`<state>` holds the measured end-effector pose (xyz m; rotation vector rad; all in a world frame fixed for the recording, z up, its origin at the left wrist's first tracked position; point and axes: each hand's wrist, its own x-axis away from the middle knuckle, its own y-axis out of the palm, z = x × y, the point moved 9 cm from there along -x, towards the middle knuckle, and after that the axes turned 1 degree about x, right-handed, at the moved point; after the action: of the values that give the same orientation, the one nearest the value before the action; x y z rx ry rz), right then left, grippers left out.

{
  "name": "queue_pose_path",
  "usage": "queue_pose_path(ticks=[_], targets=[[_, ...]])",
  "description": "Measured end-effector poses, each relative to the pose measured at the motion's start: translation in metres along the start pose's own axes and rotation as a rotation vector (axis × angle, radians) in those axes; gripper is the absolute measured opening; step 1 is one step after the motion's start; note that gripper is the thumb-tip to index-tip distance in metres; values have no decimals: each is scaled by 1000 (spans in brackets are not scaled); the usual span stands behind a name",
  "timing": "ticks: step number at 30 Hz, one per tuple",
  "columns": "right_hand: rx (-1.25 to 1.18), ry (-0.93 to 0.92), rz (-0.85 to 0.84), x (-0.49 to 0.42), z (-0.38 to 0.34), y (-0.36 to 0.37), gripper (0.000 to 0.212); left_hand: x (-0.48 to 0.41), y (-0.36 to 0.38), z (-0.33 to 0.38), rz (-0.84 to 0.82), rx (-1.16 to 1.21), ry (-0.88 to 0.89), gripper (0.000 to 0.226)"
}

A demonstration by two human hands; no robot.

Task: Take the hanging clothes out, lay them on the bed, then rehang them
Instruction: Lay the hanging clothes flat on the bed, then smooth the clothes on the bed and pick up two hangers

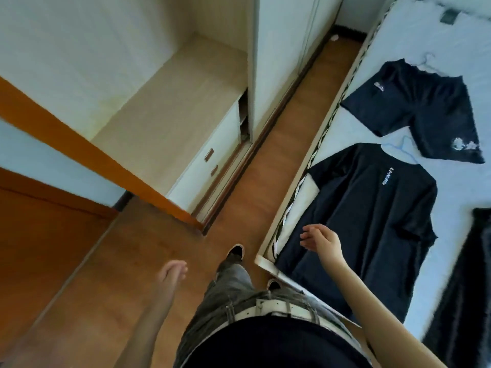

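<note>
Found on the bed (457, 187): dark T-shirt (372, 221) laid flat, hem end nearest the person, collar end farther off, with a pale blue hanger (402, 151) at the neck, hook pointing away. Long axis from the near bed edge up toward the shorts (419, 110), likewise flat, with a white hanger (427, 63) at the waistband. Third dark garment (462, 288) at the right edge of view, hanger not discernible. Right grip (318, 243) above the shirt's near left side, close to the bed edge, fingers loosely spread, holding nothing; contact with the cloth not determinable. Left grip (172, 272) low over the floor (265, 168), well apart from the bed, fingers relaxed, holding nothing. Blue hanger ahead and to the right of the right grip, plainly nearer to it than to the left. Open wardrobe (159, 115) across the aisle, on the left. Judged: laying-out done, rehanging not yet begun; next reach probably forward along the shirt to the hanger.
</note>
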<state>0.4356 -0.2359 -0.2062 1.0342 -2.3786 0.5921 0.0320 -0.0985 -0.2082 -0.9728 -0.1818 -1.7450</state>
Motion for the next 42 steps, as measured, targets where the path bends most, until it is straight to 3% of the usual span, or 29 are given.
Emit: queue_pose_path(ticks=[7, 11, 15, 19, 23, 27, 30, 34, 38, 42], targets=[[-179, 54, 286, -10, -9, -14, 23, -110, 57, 183, -330, -508, 308, 23], [-213, 77, 467, -13, -2, -57, 21, -132, 161, 274, -514, -676, 455, 24], [-62, 65, 640, -37, 12, -119, 16, -142, 287, 330, -614, -796, 570, 25], [121, 64, 699, -103, 43, -166, 25, -153, 432, 347, -714, -863, 693, 23], [332, 64, 756, -206, 95, -200, 44, -206, 582, 345, -755, -814, 693, 23], [450, 69, 832, -299, 157, -221, 53, -280, 709, 348, -657, -777, 682, 32], [582, 46, 853, -343, 187, -223, 55, -323, 787, 354, -560, -878, 824, 40], [674, 0, 941, -357, 213, -216, 58, -363, 862, 360, -463, -1047, 948, 55], [689, -18, 956, -359, 216, -214, 59, -357, 915, 356, -420, -1210, 1113, 43], [686, -30, 966, -358, 215, -217, 62, -346, 925, 354, -575, -1077, 939, 29]])
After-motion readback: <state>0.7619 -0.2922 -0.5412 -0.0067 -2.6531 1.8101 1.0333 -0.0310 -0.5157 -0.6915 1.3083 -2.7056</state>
